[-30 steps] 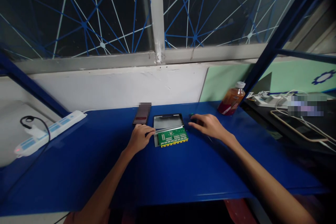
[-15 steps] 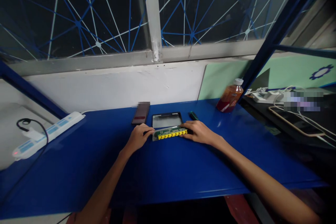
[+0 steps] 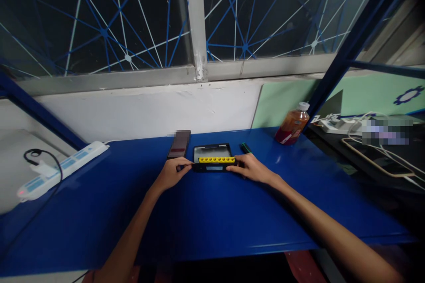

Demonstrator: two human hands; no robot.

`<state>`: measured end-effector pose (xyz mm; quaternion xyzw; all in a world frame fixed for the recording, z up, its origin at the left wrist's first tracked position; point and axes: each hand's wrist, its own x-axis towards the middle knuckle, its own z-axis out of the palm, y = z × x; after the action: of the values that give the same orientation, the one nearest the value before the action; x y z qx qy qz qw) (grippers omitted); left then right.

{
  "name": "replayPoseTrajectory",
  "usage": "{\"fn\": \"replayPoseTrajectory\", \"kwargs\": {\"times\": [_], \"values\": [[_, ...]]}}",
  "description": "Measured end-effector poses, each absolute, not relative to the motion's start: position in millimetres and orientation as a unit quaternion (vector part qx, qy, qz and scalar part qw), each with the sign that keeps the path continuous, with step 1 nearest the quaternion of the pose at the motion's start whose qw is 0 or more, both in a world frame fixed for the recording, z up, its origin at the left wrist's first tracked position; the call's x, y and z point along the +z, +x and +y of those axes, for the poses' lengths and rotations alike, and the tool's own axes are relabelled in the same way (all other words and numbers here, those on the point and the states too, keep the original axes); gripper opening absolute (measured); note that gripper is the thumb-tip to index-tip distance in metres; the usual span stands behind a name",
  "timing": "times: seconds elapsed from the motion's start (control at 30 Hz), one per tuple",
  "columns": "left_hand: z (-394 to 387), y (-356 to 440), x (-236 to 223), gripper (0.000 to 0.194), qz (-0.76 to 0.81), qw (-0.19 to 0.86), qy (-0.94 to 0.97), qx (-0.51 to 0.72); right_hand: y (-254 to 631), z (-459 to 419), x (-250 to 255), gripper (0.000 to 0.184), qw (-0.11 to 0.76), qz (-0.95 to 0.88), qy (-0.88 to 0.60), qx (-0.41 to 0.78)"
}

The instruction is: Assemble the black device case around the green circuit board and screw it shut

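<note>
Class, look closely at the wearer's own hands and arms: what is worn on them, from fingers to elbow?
The left hand and right hand are bare, without gloves. Neither slim, tapering forearm shows a sleeve, watch, band or cable. Any ring is too small to make out. Reddish material shows beside the left arm; whether it is clothing is unclear.

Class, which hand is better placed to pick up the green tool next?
Likely the right hand: the green tool lies just beyond it, whereas the left hand is across the black casing.
</note>
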<state>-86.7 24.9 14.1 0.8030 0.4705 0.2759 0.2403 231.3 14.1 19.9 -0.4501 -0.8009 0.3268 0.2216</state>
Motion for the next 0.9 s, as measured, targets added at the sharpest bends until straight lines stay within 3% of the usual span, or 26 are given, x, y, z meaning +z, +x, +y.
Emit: {"fn": "replayPoseTrajectory", "kwargs": {"times": [0.37, 0.6, 0.9], "values": [[21.2, -81.4, 16.8, 0.028, 0.465, 0.232, 0.818, 0.246, 225.7, 10.7, 18.6, 0.041, 0.254, -0.764, -0.503, 0.316], [20.2, -79.4, 14.6, 0.031, 0.459, 0.23, 0.813, 0.275, 224.4, 9.5, 14.0, 0.043, 0.218, -0.804, -0.538, 0.127], [20.0, -78.5, 7.3, 0.037, 0.478, 0.194, 0.809, 0.28, 218.7, 5.6, 11.5, 0.037, 0.202, -0.807, -0.538, 0.137]]}}
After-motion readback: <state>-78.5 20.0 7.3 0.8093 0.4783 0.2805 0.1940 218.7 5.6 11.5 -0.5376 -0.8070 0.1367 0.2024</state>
